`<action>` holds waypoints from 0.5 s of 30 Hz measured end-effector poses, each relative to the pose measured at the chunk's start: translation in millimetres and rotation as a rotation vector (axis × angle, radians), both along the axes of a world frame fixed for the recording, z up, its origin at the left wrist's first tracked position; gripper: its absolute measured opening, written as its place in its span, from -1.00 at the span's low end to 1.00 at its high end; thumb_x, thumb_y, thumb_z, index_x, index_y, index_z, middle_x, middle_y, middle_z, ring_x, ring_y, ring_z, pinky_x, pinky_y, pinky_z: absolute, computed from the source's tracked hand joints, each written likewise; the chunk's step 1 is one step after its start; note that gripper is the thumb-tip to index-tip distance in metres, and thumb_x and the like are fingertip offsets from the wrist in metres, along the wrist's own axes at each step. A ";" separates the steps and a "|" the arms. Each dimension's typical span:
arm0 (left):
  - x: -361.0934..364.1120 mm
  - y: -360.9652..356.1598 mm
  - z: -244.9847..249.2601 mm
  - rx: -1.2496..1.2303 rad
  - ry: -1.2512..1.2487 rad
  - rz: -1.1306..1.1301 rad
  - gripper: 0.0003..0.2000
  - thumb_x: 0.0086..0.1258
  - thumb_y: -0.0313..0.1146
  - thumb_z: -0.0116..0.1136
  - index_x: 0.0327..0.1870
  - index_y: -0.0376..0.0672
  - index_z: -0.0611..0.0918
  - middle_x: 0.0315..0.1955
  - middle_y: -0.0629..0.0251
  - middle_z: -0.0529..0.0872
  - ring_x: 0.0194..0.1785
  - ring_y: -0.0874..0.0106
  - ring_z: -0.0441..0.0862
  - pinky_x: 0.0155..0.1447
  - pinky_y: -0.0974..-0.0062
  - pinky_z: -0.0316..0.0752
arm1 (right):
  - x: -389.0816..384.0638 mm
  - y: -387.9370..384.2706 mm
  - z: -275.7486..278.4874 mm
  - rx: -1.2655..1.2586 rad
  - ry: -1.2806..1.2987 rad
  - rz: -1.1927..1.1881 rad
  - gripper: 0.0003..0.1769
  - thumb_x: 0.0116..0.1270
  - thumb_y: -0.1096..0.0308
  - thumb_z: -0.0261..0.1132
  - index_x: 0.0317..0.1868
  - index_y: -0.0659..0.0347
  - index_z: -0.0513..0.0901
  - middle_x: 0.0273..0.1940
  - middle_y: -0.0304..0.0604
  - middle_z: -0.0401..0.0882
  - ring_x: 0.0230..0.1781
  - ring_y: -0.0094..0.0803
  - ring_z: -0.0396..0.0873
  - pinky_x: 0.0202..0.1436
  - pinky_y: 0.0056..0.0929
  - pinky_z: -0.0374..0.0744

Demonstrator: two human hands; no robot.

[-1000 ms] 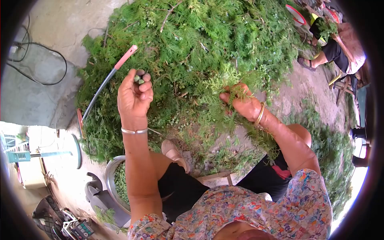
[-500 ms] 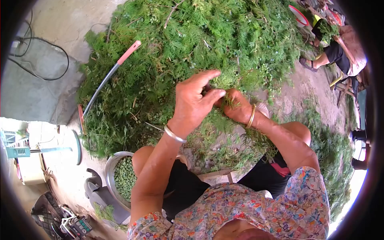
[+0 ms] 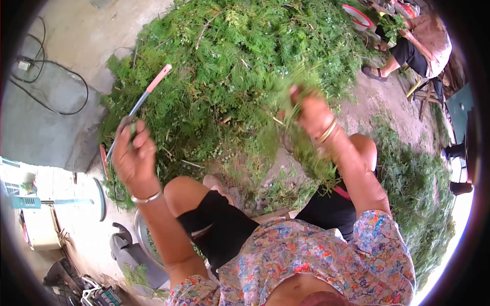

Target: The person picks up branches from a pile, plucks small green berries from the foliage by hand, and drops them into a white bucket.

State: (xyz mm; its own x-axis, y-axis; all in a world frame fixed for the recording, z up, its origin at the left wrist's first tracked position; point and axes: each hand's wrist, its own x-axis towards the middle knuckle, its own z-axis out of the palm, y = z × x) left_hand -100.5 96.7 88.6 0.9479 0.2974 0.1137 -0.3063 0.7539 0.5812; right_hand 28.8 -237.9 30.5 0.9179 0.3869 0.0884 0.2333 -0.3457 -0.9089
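Right hand [image 3: 312, 113] at 1 o'clock clenches a sprig [image 3: 290, 108] above the green pile [image 3: 240, 61]; left hand [image 3: 133, 155] at 9 o'clock (blurred) has fingers curled around green bits [image 3: 132, 130].

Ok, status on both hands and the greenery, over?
Left hand closed on small green bits. Right hand gripping a leafy sprig, held above the pile. Long-handled tool lies on the pile behind left hand.

left hand [image 3: 133, 155] swung outward, right hand [image 3: 312, 113] raised sprig [image 3: 287, 104]
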 end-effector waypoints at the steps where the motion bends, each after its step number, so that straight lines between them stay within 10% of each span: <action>1: -26.4 10.6 -1.5 0.200 0.123 0.242 -0.78 0.27 -0.54 0.05 -0.09 -0.41 0.49 -0.37 0.03 0.56 -0.43 0.43 0.52 -0.55 0.67 0.38 | 4.8 -5.2 8.1 0.514 0.340 -0.093 -0.81 0.42 0.33 -0.07 -0.19 0.25 0.43 -0.39 -0.14 0.43 -0.39 -0.32 0.42 -0.17 -0.30 0.53; 2: -51.3 22.2 -7.6 0.345 0.255 0.412 -0.79 0.22 -0.57 0.05 -0.12 -0.41 0.50 -0.34 0.04 0.58 -0.41 0.39 0.53 -0.51 0.59 0.42 | 12.3 -9.7 15.4 1.030 0.678 -0.187 -0.79 0.45 0.34 -0.15 -0.15 0.25 0.39 -0.40 -0.16 0.37 -0.36 -0.30 0.41 -0.20 -0.24 0.52; 4: -98.7 28.8 -28.9 0.337 0.415 0.704 -0.82 0.17 -0.60 0.02 -0.19 -0.41 0.51 -0.36 0.09 0.59 -0.41 0.36 0.53 -0.44 0.53 0.44 | 33.1 -31.4 16.5 1.004 0.615 -0.115 -0.78 0.44 0.36 -0.20 -0.14 0.26 0.36 -0.41 -0.17 0.34 -0.37 -0.28 0.41 -0.19 -0.21 0.51; 8: -218.4 50.4 -95.6 0.728 0.749 0.481 -0.86 0.08 -0.53 0.04 -0.37 -0.40 0.57 -0.44 0.15 0.60 -0.38 0.41 0.53 -0.30 0.52 0.45 | 23.1 -38.0 40.2 1.056 0.569 -0.048 -0.83 0.39 0.45 -0.14 -0.13 0.29 0.36 -0.42 -0.18 0.40 -0.35 -0.30 0.46 -0.33 -0.40 0.37; 11: -284.3 61.7 -153.3 2.005 1.083 0.479 -0.79 0.07 -0.35 0.20 -0.42 -0.36 0.63 -0.45 -0.03 0.64 -0.38 0.11 0.56 -0.17 0.26 0.42 | 13.0 -32.6 48.9 1.259 0.633 -0.070 -0.83 0.38 0.41 -0.09 -0.12 0.24 0.40 -0.39 -0.19 0.49 -0.24 -0.28 0.56 -0.58 -0.66 0.26; 15: -286.3 41.6 -133.1 2.093 1.414 0.332 -0.73 0.11 -0.28 0.18 -0.38 -0.38 0.63 -0.41 -0.12 0.64 -0.32 0.02 0.59 -0.16 0.15 0.43 | -7.5 -25.1 57.9 1.181 0.352 0.266 -0.84 0.36 0.43 -0.02 -0.12 0.30 0.36 -0.34 -0.17 0.46 -0.20 -0.25 0.54 -0.56 -0.67 0.33</action>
